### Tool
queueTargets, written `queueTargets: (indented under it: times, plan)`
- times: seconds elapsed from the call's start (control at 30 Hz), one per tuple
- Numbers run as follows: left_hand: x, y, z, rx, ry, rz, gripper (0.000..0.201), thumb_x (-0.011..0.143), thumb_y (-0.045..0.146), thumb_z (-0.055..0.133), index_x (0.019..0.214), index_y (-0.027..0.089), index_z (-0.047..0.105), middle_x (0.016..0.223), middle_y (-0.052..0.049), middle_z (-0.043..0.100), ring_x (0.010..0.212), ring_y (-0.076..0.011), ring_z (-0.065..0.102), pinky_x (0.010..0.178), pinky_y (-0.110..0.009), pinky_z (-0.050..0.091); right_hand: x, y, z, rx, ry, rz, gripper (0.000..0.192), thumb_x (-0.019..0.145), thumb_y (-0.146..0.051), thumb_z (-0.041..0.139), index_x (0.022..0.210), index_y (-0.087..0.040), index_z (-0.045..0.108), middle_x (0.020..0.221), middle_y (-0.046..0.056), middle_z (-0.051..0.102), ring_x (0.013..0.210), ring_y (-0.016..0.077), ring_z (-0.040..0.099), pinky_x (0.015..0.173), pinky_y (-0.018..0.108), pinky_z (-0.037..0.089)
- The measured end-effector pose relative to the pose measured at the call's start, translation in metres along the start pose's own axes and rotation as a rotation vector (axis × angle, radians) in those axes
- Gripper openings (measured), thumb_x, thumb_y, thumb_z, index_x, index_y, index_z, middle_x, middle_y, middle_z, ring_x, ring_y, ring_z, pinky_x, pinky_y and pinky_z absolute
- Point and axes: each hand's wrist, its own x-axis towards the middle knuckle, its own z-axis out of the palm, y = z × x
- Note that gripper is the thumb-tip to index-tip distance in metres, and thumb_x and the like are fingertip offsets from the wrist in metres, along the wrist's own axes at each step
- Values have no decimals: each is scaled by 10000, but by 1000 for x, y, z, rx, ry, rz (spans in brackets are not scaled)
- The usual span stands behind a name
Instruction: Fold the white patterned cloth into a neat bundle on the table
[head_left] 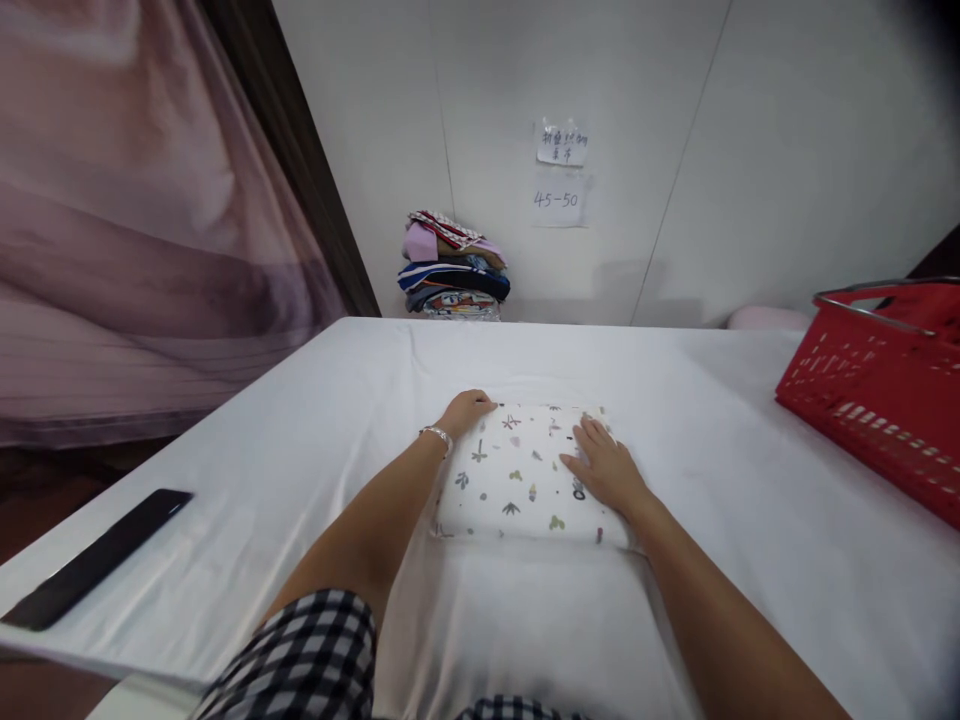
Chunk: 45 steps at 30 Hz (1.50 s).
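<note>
A folded white cloth (517, 480) printed with small leaves and flowers lies flat as a neat rectangle on the white-covered table (247, 430). My left hand (469, 410), with a bracelet at the wrist, is closed around the cloth's far left corner; some of its fingertips are hidden. Across the right part of the cloth, my right hand (604, 465) rests palm down with its fingers stretched out and slightly apart. Part of a dark printed mark shows beside its thumb.
A red plastic basket (885, 380) with a metal handle stands at the right. On the left edge lies a long dark flat object (97, 555). A stack of folded fabrics (454, 270) sits beyond the far edge, against the wall. Pink drapery (150, 230) hangs at left.
</note>
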Motion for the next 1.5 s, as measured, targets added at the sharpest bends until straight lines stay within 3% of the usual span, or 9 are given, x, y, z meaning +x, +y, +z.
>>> queueTargets:
  times: [0.13, 0.3, 0.43, 0.57, 0.73, 0.93, 1.1, 1.3, 1.5]
  plan:
    - [5, 0, 3, 42, 13, -26, 284, 748, 445, 519, 740, 188, 638, 759, -18, 668, 716, -177, 586, 617, -262, 434, 0, 0, 0, -4, 1, -6, 637, 896, -558, 286, 1424, -202, 289, 1538, 75, 136, 1404, 245, 94, 1062, 470, 218]
    - [5, 4, 0, 101, 13, -1, 267, 768, 420, 515, 742, 196, 657, 806, -28, 676, 785, -195, 592, 695, -275, 437, 0, -1, -1, 21, 2, -20, 621, 898, -544, 293, 1415, -201, 297, 1538, 69, 138, 1404, 243, 87, 1059, 465, 215]
    - [1, 13, 0, 135, 14, 124, 294, 777, 457, 537, 905, 239, 687, 1049, -20, 664, 937, -206, 586, 851, -291, 425, -1, -1, -3, 43, 12, -21, 614, 895, -542, 296, 1406, -201, 315, 1535, 66, 151, 1404, 235, 93, 1061, 457, 205]
    - [0, 31, 12, 166, -6, 298, 355, 751, 457, 603, 1009, 225, 676, 1086, -38, 656, 998, -220, 578, 923, -315, 411, -1, -2, -4, 44, 8, -22, 622, 893, -544, 301, 1403, -189, 315, 1534, 74, 153, 1404, 233, 91, 1056, 456, 209]
    - [10, 45, 37, 129, -61, 352, 286, 752, 412, 609, 944, 219, 694, 1015, -38, 665, 956, -212, 590, 884, -300, 429, -2, -4, -7, 48, 8, -23, 595, 896, -527, 320, 1391, -197, 326, 1532, 82, 164, 1402, 234, 100, 1048, 447, 222]
    - [19, 43, 52, 34, -21, 256, 206, 749, 388, 593, 732, 207, 690, 875, -15, 665, 818, -174, 603, 754, -270, 439, -3, -4, -8, 115, 36, -47, 557, 891, -495, 374, 1373, -217, 366, 1520, 89, 206, 1402, 245, 108, 1070, 486, 171]
    - [16, 43, 56, -4, 37, 206, 219, 772, 383, 560, 714, 207, 676, 890, -8, 668, 807, -165, 598, 722, -267, 431, 4, 8, -6, 307, 158, -31, 463, 890, -446, 405, 1298, -241, 485, 1442, 64, 385, 1371, 226, 237, 1091, 497, 143]
    - [12, 41, 60, -53, 78, 202, 248, 773, 415, 554, 685, 216, 675, 870, -2, 670, 775, -158, 595, 704, -264, 431, 34, 31, -7, 351, 401, 77, 368, 861, -344, 459, 1177, -201, 583, 1332, 80, 515, 1276, 208, 397, 1060, 378, 284]
    - [13, 38, 62, -105, 95, 234, 247, 772, 423, 546, 710, 224, 680, 881, 4, 679, 823, -162, 599, 757, -262, 436, 60, 38, -13, 306, 286, 236, 307, 797, -358, 552, 1051, -188, 586, 1101, 85, 621, 1032, 228, 544, 857, 328, 402]
